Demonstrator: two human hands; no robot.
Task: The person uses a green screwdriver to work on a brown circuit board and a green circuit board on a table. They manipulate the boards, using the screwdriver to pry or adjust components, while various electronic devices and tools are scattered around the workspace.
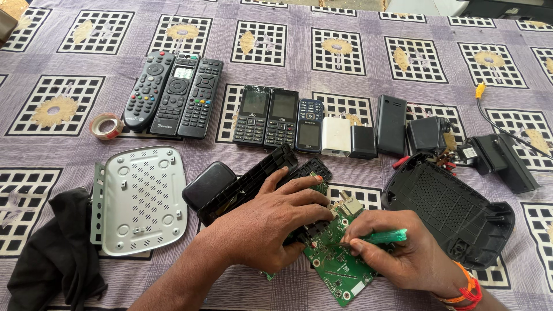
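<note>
Two hands are working near the bottom: the left hand (271,222) is curling its fingers down over a long black plastic casing (247,184) and pressing on a green circuit board (340,259), and the right hand (403,256) is closing tight around a green-handled screwdriver (385,236) with its tip lying on the board. Just right of the board a black vented cover (455,210) is lying open, and to the left a white vented cover (141,198) is sitting beside a black cloth (55,253). Far back, three remote controls (175,95), three phones (282,118) and a roll of tape (107,125) are lying in a row on the patterned tablecloth (357,34).
</note>
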